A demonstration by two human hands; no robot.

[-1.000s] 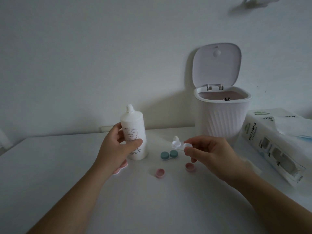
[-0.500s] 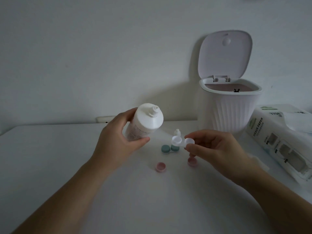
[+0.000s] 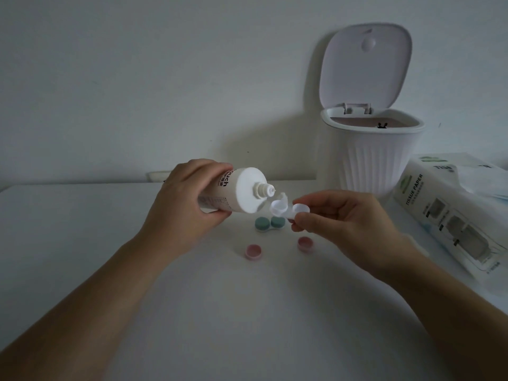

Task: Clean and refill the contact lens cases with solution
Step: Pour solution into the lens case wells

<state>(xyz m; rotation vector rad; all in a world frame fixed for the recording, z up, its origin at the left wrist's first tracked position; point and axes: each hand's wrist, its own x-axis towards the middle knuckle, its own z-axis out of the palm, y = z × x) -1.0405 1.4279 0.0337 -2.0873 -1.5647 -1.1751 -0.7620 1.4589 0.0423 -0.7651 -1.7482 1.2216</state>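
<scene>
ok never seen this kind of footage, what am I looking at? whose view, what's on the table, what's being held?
No robot here: a person's two bare hands, filmed by a wide-angle camera on their head looking down at a white table. The left hand grips a tilted solution bottle, nozzle aimed at a clear lens case pinched in the right hand. On the table: a green-capped case, two pink caps, an open white bin and a tissue pack.

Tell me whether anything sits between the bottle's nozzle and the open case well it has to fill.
Nothing visible does. The left hand tilts the solution bottle so its nozzle points at the clear lens case, pinched by the right hand. The nearer well is open; only air shows between them.
</scene>
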